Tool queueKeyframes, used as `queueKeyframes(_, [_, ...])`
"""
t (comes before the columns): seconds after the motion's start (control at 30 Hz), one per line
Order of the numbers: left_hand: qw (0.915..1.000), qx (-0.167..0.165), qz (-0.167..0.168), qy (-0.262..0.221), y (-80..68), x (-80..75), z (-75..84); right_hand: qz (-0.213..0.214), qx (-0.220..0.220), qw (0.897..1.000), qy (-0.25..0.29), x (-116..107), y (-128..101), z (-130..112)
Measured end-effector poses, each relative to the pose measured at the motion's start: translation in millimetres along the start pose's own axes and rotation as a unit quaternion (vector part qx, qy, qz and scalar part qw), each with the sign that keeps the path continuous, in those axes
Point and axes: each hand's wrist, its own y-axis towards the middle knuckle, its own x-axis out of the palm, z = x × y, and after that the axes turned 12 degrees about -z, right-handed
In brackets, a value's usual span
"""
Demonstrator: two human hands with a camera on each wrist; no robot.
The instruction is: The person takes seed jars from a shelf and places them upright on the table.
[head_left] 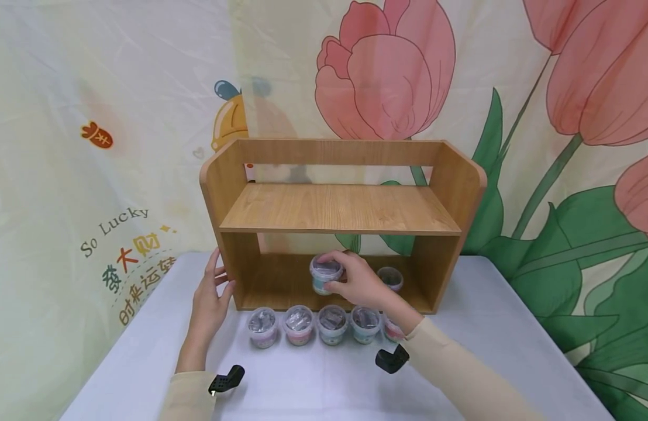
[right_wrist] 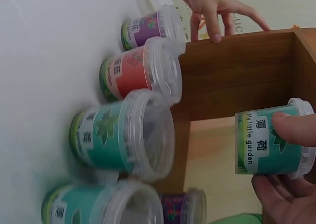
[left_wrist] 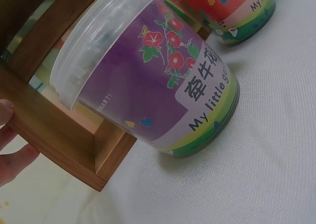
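Note:
My right hand (head_left: 359, 282) pinches a lidded teal plastic cup (head_left: 324, 280) between thumb and fingers, inside the front of the wooden shelf's lower level. A mint leaf and "My little garden" show on that cup's label (right_wrist: 261, 140) in the right wrist view. With fairly straight fingers, my left hand (head_left: 209, 307) touches the outside of the left panel of the wooden shelf (head_left: 340, 209). Another lidded cup (head_left: 391, 277) stands on the lower level at right, partly behind my right hand and forearm.
Before the shelf stands a row of several lidded cups, including a purple one (left_wrist: 143, 70), a red one (right_wrist: 131, 70) and a teal one (right_wrist: 106, 127). My right wrist partly covers the rightmost pink cup (head_left: 392, 331). A white cloth (head_left: 303, 386) covers the table; a printed curtain hangs behind.

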Motion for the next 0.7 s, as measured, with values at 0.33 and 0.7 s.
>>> queueKeyframes(0.33, [1.0,-0.005,-0.004,-0.002,0.0,0.1,0.4,0.039,-0.009,0.999,-0.02,-37,-56,22])
queueKeyframes(0.7, [1.0,0.005,0.0,0.0,0.3,-0.5,-2.8,0.079,0.029,0.996,-0.022,-64,-120,58])
